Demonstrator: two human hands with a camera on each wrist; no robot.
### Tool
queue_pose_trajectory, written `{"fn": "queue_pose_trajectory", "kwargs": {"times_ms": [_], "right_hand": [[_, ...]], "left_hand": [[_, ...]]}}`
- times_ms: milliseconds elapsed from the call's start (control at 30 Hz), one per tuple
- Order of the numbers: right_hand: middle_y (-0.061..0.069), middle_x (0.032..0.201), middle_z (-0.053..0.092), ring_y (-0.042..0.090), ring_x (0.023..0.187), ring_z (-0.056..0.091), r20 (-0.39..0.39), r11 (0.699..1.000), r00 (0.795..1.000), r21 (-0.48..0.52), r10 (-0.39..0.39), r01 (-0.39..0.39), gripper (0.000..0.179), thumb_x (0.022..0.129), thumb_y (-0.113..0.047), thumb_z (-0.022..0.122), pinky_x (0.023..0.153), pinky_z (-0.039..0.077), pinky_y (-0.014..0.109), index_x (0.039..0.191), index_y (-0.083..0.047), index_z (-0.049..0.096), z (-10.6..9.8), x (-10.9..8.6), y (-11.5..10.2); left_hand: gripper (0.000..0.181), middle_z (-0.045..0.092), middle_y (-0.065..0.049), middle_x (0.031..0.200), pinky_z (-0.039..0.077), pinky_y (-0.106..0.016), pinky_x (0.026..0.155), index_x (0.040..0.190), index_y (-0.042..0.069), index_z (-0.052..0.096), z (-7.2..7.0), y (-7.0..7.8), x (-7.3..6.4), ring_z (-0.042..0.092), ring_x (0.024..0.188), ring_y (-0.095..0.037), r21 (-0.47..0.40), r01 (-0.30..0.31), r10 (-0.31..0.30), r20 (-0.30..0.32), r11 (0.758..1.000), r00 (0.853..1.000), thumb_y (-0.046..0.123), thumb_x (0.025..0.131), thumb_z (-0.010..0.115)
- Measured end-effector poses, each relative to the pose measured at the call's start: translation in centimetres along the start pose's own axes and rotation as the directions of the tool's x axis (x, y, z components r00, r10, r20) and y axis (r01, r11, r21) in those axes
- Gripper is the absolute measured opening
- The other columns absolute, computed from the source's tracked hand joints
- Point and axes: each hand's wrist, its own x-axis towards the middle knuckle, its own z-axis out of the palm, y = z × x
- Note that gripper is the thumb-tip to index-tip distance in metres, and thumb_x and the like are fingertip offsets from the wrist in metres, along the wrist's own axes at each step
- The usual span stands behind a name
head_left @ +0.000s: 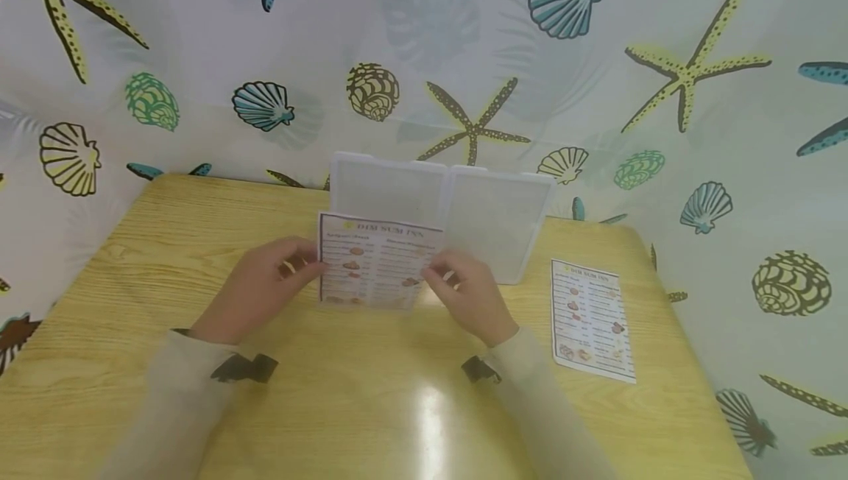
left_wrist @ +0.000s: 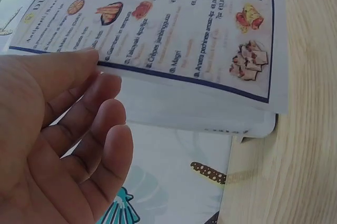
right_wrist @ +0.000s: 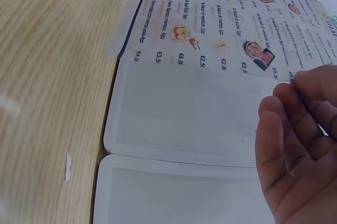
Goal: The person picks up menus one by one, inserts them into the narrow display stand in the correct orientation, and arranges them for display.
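Paper menu sheet (head_left: 376,263) was held over the open clear folder (head_left: 493,226), pinched at its edges by the left hand (head_left: 265,285) and right hand (head_left: 467,296); it looked not yet slipped in. A second menu (head_left: 592,319) waited on the counter (head_left: 165,244). Only the head view showed it; the wrist views showed the print and relaxed fingers (left_wrist: 100,140).

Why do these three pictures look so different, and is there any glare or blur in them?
Head view: wide lens bends the table edges, and a bright glare streak sits on the wood near the camera. Left wrist view: the left hand is so close that it looks soft, while the menu sheet print stays readable. Right wrist view: the right hand is blurred; the clear menu holder looks evenly lit.
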Motion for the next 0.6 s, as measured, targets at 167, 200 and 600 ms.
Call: {"fn": "queue_pose_trajectory", "kwargs": {"times_ms": [167,200,600], "right_hand": [[0.002,0.098,0.072,0.014,0.086,0.066,0.001,1.0,1.0,-0.005,0.006,-0.006,0.004,0.099,-0.007,0.067,0.071,0.058,0.028,0.102,-0.008,0.07,-0.01,0.0,0.44],[0.003,0.098,0.072,0.014,0.086,0.066,0.0,1.0,1.0,-0.003,0.006,-0.006,0.004,0.099,-0.007,0.067,0.071,0.058,0.029,0.102,-0.007,0.07,-0.03,0.0,0.47],[0.001,0.1,0.071,0.013,0.089,0.065,-0.011,0.999,1.0,0.049,0.022,-0.022,0.009,0.099,-0.009,0.067,0.071,0.058,0.033,0.108,-0.009,0.068,0.04,0.05,0.68]], "left_hand": [[0.019,0.073,0.006,0.107,0.055,-0.037,0.082,0.113,0.02,0.07,-0.01,-0.39,0.11,0.064,0.095,-0.014,-0.025,-0.009,0.008,-0.013,1.0,1.0,0.035,0.105,0.062],[0.018,0.073,0.006,0.107,0.055,-0.037,0.082,0.112,0.02,0.07,0.06,-0.44,0.14,0.064,0.095,-0.014,-0.026,-0.005,0.005,-0.008,1.0,1.0,0.035,0.105,0.062],[0.016,0.075,0.003,0.103,0.054,-0.034,0.079,0.105,0.018,0.07,0.54,0.0,0.06,0.065,0.091,-0.014,-0.024,-0.001,0.0,-0.045,1.0,0.999,0.031,0.105,0.062]]}}
